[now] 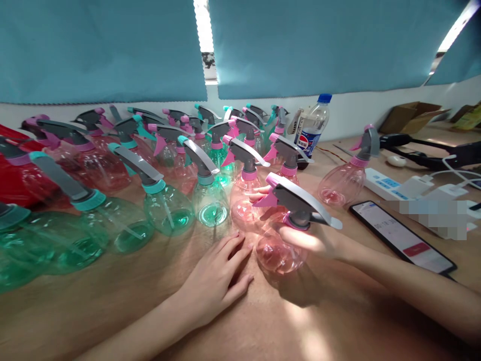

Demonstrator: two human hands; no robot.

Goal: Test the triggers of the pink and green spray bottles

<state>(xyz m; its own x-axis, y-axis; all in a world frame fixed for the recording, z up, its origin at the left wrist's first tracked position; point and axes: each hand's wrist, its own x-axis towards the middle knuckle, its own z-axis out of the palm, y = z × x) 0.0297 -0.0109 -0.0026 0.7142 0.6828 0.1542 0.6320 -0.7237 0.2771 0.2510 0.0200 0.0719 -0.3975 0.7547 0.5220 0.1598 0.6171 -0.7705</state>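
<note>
My right hand (306, 240) is wrapped round the neck of a pink spray bottle (280, 255) with a grey and pink trigger head. The bottle stands near the middle of the table or just above it; I cannot tell which. My left hand (220, 271) lies palm down on the wooden table, its fingers a little apart, to the left of that bottle. Just beyond the left fingertips stand a green spray bottle (212, 208) and another pink spray bottle (245, 198).
Several pink and green spray bottles (165, 208) fill the left and back. A lone pink spray bottle (343, 180), a phone (404, 235) and a power strip (383, 183) are at right. A Pepsi bottle (313, 125) and a cardboard box (409, 118) stand behind.
</note>
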